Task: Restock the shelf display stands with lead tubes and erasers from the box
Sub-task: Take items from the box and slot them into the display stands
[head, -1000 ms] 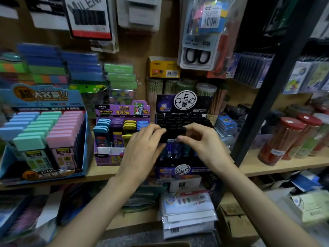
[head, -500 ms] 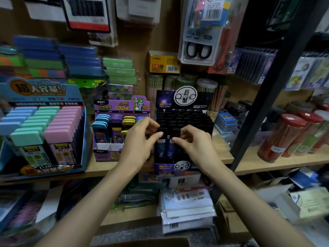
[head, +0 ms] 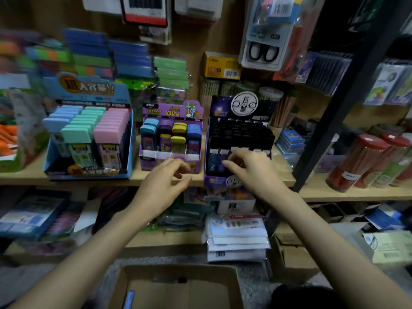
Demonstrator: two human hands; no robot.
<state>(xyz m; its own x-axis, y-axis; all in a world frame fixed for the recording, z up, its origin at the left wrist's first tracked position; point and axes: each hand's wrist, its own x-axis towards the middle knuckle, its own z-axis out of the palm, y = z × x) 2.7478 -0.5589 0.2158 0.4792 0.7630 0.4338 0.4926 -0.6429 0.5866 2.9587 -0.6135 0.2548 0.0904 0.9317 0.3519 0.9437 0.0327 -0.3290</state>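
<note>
The dark lead tube stand (head: 239,130) sits on the wooden shelf (head: 334,194), packed with black-capped tubes. My right hand (head: 252,169) reaches to its front row, fingertips touching the blue tubes (head: 214,161) there. My left hand (head: 165,181) hovers in front of the purple eraser stand (head: 171,134), fingers loosely curled and holding nothing. A larger blue eraser stand (head: 89,130) with blue, green and pink erasers stands further left. The open cardboard box (head: 178,269) lies below at the bottom edge, with a small blue item (head: 128,297) inside.
A black slanted shelf post (head: 334,108) rises right of the lead stand. Red-capped jars (head: 361,161) stand at far right. Packets (head: 236,237) are stacked on the lower shelf, beside a brown carton (head: 292,259). Scissors and cards hang on the back wall.
Both hands have come down and back from the top of the lead tubes. The left hand has left the stand and moved left; the view has tilted down to show the box.
</note>
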